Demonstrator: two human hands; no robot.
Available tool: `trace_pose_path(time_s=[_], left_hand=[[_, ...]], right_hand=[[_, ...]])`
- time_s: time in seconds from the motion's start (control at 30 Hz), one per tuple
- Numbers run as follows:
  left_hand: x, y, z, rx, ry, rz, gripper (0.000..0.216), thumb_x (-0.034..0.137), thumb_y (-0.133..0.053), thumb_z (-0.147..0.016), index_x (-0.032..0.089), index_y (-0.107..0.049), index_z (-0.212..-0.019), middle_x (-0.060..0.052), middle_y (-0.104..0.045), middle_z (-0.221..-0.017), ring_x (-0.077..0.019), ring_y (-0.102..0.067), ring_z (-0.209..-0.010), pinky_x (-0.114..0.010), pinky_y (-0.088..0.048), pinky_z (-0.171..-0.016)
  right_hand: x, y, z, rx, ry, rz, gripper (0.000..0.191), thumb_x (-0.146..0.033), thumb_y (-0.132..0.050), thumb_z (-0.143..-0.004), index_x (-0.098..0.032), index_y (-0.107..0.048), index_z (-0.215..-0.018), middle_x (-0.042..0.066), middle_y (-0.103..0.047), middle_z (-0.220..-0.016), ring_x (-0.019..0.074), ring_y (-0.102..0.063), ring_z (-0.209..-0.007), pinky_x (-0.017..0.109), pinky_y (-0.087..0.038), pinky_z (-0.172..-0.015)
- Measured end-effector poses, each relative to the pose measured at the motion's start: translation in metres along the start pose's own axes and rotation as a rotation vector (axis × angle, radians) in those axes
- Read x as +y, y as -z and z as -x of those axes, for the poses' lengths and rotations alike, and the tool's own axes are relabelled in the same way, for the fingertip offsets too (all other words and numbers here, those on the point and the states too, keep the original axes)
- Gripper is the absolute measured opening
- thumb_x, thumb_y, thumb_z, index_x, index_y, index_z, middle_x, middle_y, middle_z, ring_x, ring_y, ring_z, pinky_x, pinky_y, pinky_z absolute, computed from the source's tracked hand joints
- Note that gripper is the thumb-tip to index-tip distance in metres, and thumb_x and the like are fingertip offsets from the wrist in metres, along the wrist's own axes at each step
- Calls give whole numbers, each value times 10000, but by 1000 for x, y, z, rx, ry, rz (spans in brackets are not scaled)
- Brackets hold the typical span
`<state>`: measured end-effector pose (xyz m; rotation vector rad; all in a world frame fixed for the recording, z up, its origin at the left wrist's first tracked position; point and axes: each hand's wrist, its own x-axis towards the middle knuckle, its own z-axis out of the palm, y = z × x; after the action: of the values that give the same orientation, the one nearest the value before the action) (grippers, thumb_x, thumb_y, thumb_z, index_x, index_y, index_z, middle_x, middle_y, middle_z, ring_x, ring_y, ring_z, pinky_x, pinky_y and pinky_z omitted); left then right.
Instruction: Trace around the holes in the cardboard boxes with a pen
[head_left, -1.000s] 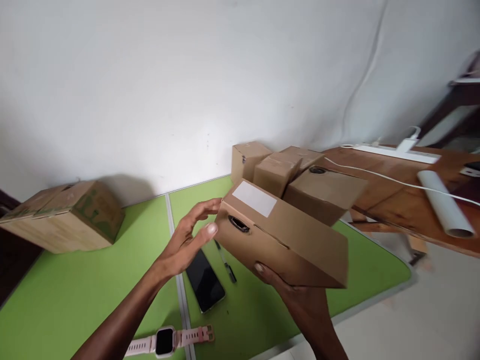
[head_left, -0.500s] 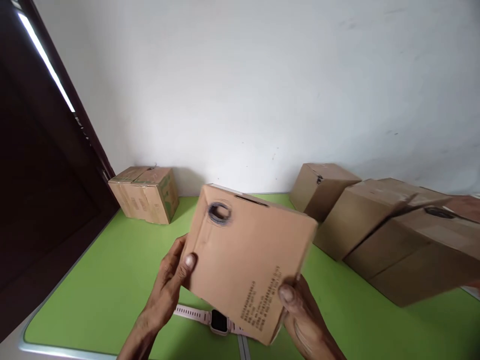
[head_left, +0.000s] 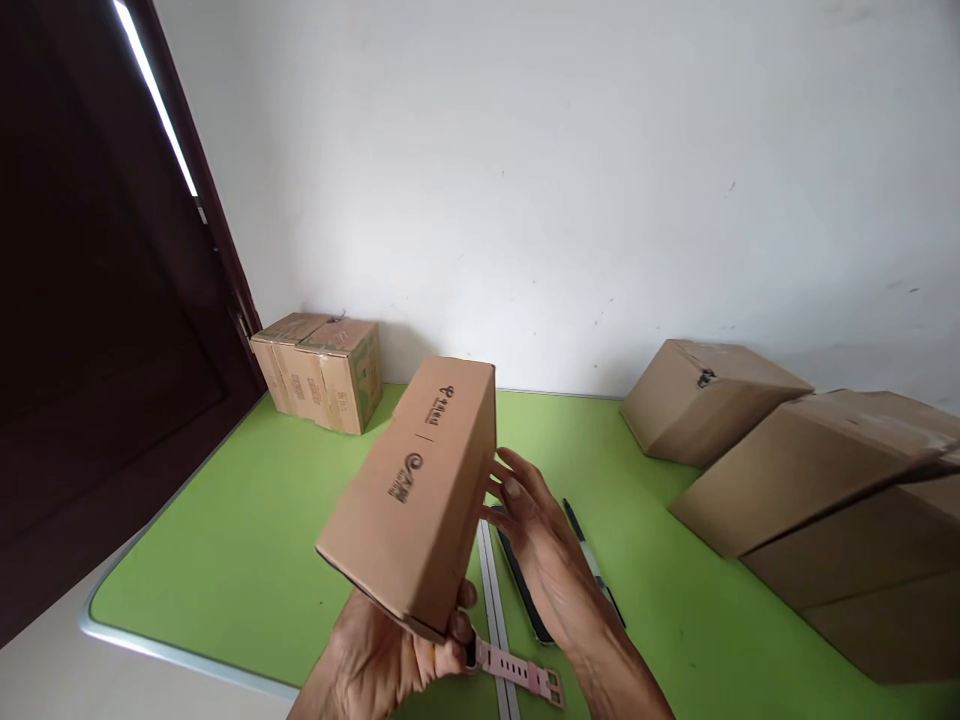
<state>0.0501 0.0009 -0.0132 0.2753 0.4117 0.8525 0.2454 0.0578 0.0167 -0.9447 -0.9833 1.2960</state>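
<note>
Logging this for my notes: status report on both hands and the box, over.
Left hand grips the cardboard box from beneath, box raised and tilted. Right hand open, fingers on its side. Pink watch strap, phone and pen lie beneath on the green mat.

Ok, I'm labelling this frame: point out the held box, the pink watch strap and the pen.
held box (head_left: 420, 490), head view, on its printed face.
pink watch strap (head_left: 521, 674), head view, mid-strap near the buckle.
pen (head_left: 589, 555), head view, on its barrel.

The left hand (head_left: 390, 655) grips the near end of a long cardboard box (head_left: 416, 490) held tilted above the green table (head_left: 247, 540), while the right hand (head_left: 544, 555) touches its right side with open fingers. A pink watch strap (head_left: 517, 672) and a dark phone (head_left: 521, 590) lie beneath, with other cardboard boxes (head_left: 787, 470) to the right.
</note>
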Motion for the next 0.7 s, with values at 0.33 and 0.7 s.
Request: trace_pose_path(time_s=[0.33,0.7], left_hand=[[-35,1,-13,-111,110,-128,644,695,-762,-961,113,-816,-1233,-185,-843,-1112,-275,-834,-927,-334,-654,-805],[-22,3,7,680,-992,-1284,1009,635,-797,-955,333,-299,-1779,-175,-321,-1832,-467,-291,-1698,-710,-208,-1373]], right_hand=[[9,-1,11,42,-355,-420,761,-838,-850,-783,-210,-788,-1209,153,-875,-1149,439,-790,-1205,589,-672,-962],[-24,-8,21,456,281,77,706,-599,-984,-772,-283,-602,-1274,118,-835,-1226,330,-806,-1078,440,-695,-852]])
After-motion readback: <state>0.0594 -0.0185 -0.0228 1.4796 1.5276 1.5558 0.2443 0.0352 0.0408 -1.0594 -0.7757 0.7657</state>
